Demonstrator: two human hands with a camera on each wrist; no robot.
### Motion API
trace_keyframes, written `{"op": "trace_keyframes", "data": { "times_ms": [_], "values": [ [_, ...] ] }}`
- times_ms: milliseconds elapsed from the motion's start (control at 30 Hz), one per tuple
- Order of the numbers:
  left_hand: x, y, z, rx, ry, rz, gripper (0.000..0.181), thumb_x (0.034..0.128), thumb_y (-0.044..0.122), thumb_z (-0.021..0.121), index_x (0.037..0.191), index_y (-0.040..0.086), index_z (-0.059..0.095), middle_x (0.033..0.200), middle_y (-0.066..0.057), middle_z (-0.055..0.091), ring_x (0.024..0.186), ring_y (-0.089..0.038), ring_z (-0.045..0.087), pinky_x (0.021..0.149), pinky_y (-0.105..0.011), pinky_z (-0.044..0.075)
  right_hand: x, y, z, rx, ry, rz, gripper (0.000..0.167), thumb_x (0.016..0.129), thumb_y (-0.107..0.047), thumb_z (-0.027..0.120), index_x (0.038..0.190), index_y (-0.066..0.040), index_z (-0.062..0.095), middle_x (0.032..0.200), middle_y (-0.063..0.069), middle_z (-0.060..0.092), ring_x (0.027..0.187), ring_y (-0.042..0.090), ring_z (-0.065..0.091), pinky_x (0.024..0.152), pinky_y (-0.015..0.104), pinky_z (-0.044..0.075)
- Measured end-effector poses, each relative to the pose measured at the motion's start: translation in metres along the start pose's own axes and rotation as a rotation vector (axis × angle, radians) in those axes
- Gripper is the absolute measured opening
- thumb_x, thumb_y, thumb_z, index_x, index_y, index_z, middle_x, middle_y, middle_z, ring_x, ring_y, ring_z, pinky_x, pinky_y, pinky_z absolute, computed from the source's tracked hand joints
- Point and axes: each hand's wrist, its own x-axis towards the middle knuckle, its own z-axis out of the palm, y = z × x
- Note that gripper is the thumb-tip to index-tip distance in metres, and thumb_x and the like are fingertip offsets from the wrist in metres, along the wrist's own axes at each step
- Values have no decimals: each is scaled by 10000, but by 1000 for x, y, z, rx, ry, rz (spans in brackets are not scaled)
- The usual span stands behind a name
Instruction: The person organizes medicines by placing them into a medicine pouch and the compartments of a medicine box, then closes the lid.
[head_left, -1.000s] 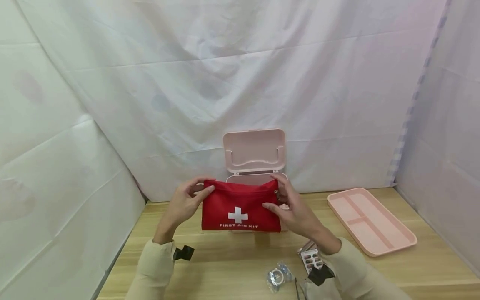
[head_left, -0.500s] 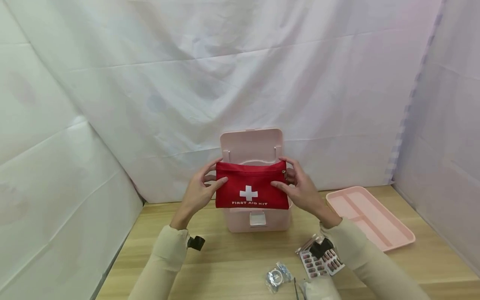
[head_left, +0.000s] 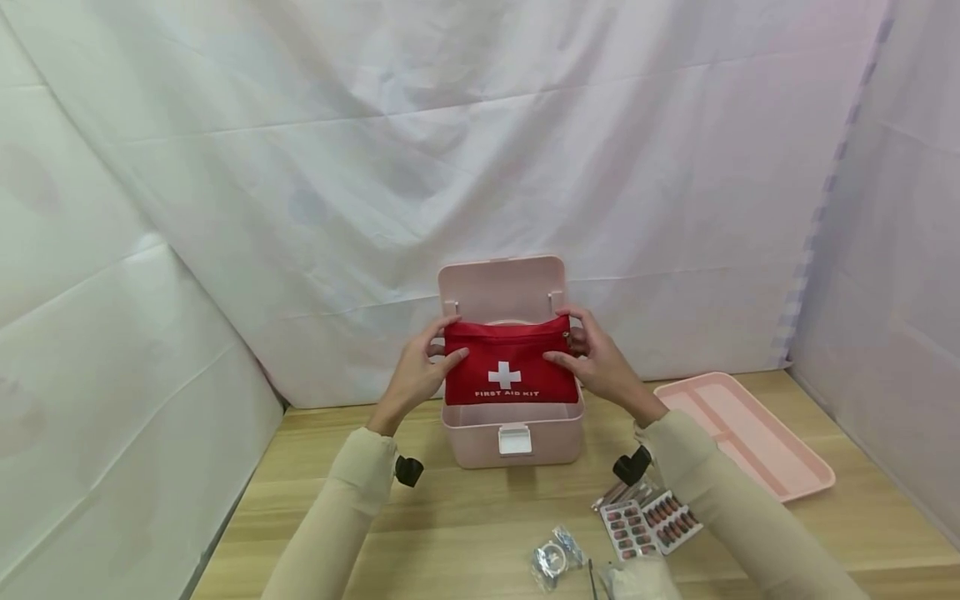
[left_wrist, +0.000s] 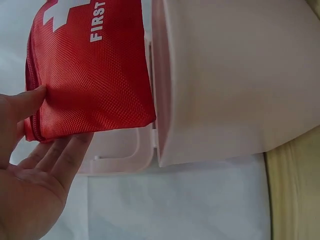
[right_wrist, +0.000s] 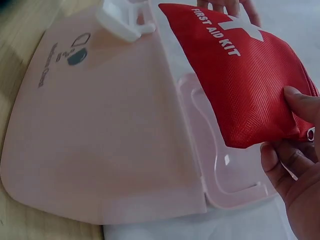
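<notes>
A red zippered first aid pouch (head_left: 517,367) with a white cross is held upright over the mouth of a pink medicine box (head_left: 480,446). My left hand (head_left: 420,371) pinches the pouch's left end, thumb in front and fingers behind. On the other end, my right hand (head_left: 603,367) grips near the zipper pull in the same way. The box's lid (head_left: 502,287) stands raised at the back, and a white latch (head_left: 515,439) is on its front. In both wrist views the pouch's lower edge is outside the box, by its rim. The inside of the box is mostly hidden.
A pink divided tray (head_left: 750,442) lies at the right. In front are capsule blister packs (head_left: 648,525), a clear-wrapped round item (head_left: 553,558), a thin dark stick (head_left: 592,578) and a white packet (head_left: 641,579). White cloth (head_left: 375,167) hangs behind.
Both hands have carried the red pouch away from me and slightly right, from in front of the box to above its opening. The box front and the blister packs are now uncovered.
</notes>
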Motion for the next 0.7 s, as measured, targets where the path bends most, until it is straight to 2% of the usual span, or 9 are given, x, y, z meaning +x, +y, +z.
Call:
{"op": "trace_keyframes", "data": {
  "times_ms": [167,333,433,533,700],
  "values": [
    [0,-16,9,-1,-21,-60,513,930,83,683,1407,193,530,1232,-129,577,938,-293,693,705,-415,604,0,15,2,16,-42,72,636,882,-60,736,1387,-56,349,1201,204,652,1002,312,680,818,393,588],
    [-4,-33,17,78,-34,-55,417,963,128,650,1373,136,572,1194,-118,633,917,-287,694,716,-378,602,-3,26,6,-27,-99,98,597,874,-72,749,1331,-51,366,1163,200,648,972,302,686,803,416,589],
    [-6,-37,20,149,-41,-2,375,969,139,643,1342,128,597,1169,-93,648,935,-245,664,758,-360,585,-4,29,6,-84,-133,99,547,866,-95,763,1281,-91,406,1175,161,640,980,287,685,807,418,589],
    [-8,-39,19,224,-70,74,345,961,132,654,1304,116,617,1161,-74,647,962,-221,615,792,-376,561,-5,29,4,-190,-185,68,490,850,-122,785,1237,-131,485,1143,97,652,939,233,665,803,373,581],
    [-11,-38,17,398,-189,186,284,962,137,645,1245,118,640,1210,-57,641,1100,-227,580,933,-431,506,-6,26,1,-416,-298,-51,328,827,-184,814,1111,-140,655,957,-30,683,793,149,586,717,301,519]
  ]
}}
